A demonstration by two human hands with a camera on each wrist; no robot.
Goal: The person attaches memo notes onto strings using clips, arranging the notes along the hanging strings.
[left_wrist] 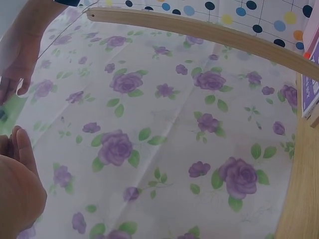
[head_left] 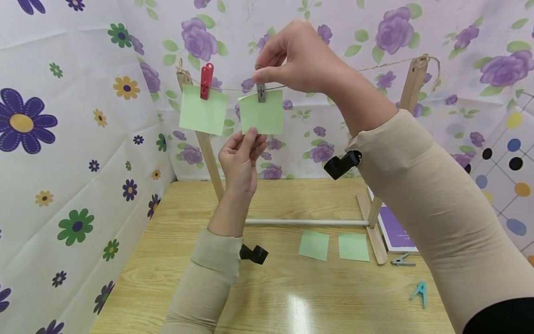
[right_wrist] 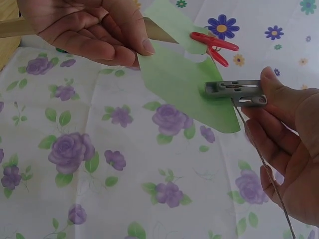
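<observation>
A green paper square (head_left: 262, 116) hangs at the string, with a grey clothespin (head_left: 261, 93) over its top edge. My right hand (head_left: 302, 60) pinches the handle end of that clothespin between thumb and fingers, as the right wrist view also shows. From below, my left hand (head_left: 241, 160) pinches the paper's bottom edge, thumb in front. To the left, a red clothespin (head_left: 206, 81) holds another green paper square (head_left: 203, 111) on the same string (right_wrist: 264, 162). In the left wrist view, both hands appear only at the left edge.
Wooden posts (head_left: 413, 83) carry the string, joined low by a white rod (head_left: 308, 222). On the table (head_left: 267, 287) lie two green papers, the left one (head_left: 314, 245) and the right one (head_left: 353, 247), a grey clothespin (head_left: 403, 260), a blue clothespin (head_left: 419, 293) and a purple book (head_left: 396, 229).
</observation>
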